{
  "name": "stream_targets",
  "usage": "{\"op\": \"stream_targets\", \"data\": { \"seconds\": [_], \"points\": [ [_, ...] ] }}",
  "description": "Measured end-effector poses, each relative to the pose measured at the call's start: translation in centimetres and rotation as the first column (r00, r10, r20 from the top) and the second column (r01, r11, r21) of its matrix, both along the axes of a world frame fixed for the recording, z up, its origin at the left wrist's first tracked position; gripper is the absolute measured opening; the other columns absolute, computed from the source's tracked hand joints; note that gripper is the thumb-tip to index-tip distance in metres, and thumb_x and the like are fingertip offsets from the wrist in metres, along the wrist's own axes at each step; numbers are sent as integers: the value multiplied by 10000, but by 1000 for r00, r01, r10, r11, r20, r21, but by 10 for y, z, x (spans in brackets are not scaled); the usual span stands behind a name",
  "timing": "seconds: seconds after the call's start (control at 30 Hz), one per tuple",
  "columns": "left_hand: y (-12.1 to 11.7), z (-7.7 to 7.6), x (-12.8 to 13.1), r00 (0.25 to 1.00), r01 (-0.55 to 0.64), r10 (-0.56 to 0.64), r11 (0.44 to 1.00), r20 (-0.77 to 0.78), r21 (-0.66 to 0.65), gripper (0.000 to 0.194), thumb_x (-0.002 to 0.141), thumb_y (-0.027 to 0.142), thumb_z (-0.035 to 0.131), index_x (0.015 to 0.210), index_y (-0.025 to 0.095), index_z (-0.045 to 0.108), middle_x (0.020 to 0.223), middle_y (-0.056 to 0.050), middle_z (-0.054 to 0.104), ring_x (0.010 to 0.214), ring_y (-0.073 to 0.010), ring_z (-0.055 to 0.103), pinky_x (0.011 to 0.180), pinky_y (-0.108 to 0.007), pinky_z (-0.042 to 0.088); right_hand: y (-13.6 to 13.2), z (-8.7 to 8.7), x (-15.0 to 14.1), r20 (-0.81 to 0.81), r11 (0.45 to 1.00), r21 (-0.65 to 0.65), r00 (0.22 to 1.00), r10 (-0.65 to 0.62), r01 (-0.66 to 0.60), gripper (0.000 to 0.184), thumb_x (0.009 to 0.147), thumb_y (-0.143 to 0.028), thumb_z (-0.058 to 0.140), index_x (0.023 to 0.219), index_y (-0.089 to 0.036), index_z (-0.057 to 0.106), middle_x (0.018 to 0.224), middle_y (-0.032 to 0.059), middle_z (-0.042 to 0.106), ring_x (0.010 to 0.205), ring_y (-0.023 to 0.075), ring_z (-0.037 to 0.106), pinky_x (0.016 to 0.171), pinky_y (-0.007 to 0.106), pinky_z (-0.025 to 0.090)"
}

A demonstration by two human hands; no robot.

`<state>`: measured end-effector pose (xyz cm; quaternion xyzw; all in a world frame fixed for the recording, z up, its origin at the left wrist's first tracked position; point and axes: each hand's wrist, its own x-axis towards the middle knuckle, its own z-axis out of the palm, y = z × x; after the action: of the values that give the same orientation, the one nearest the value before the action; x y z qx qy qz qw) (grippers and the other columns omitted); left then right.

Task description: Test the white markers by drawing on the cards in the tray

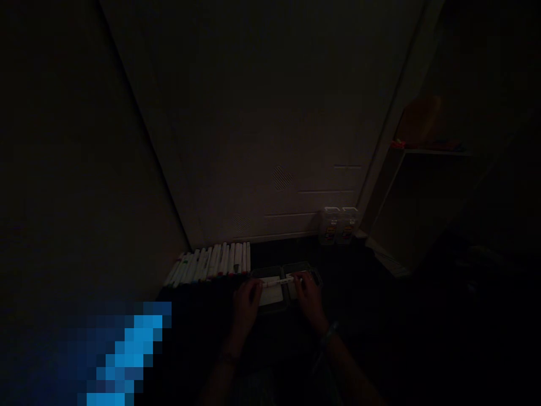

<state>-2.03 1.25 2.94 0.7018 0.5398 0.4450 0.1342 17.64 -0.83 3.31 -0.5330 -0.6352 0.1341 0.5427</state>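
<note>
The left hand point(247, 300) and the right hand point(310, 293) are close together, and each has its fingers pinched on one end of a white pen point(273, 283). The pen lies flat in the air between them, over two shallow clear trays point(274, 308) side by side. It is too dark to tell if these are two trays or one with two parts. A white sheet point(271, 295) sits below the pen, just beside the left hand, and a second white patch is partly hidden by the right hand. The step now seems to be holding the pen with both hands, maybe working at its end, but I cannot tell if a cap is there. The next move seems to call for a soft, steady pinch, since the pen is thin and the light is poor. Counting up, there is one pen in the hands, and one row of white markers point(207, 264) to the left of and beyond the left hand. The row has more than ten, but they blur together. Two clear boxes point(329, 230) with white handles stand beyond the right hand, near the wall point(270, 124). There is one band point(330, 332) on the right wrist.
</note>
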Motion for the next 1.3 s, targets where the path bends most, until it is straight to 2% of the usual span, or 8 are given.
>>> {"op": "stream_targets", "data": {
  "seconds": [0.33,0.7,0.83,1.0,1.3],
  "points": [
    [0,-1,-1,1000,-21,21,999,11,46,273,837,384,412,901,209,612,874,-49,637,834,-196,584,765,-324,439,0,1,1,-4,1000,5,1000,19,-19,237,910,-312,374,960,-212,583,928,45,604,851,153,552,733,250,415],
    [-3,4,0,1000,-5,5,1000,10,-8,262,845,378,396,899,217,595,877,-44,632,852,-194,577,774,-327,432,1,-2,1,-7,999,-8,999,33,-33,215,907,-304,386,961,-220,577,938,39,595,870,152,544,750,251,414],
    [-3,4,0,1000,-10,10,1000,7,4,258,841,370,400,891,220,604,871,-40,637,843,-190,582,756,-316,435,1,-1,1,-19,999,-26,999,33,-33,220,907,-312,383,952,-222,579,920,34,600,835,147,551,709,238,418],
    [-1,1,0,1000,-24,24,999,12,24,266,836,384,406,854,209,605,839,-47,641,811,-193,593,750,-314,440,0,0,1,-3,999,-15,999,42,-42,233,909,-311,373,961,-218,580,926,36,605,848,149,553,732,243,415],
    [-2,2,0,1000,-4,4,1000,22,6,275,843,392,392,899,213,594,890,-53,642,867,-201,590,796,-342,438,0,1,0,-4,1000,-14,1000,23,-23,237,904,-313,380,949,-212,590,906,45,601,823,151,549,717,251,420]
  ]
}}
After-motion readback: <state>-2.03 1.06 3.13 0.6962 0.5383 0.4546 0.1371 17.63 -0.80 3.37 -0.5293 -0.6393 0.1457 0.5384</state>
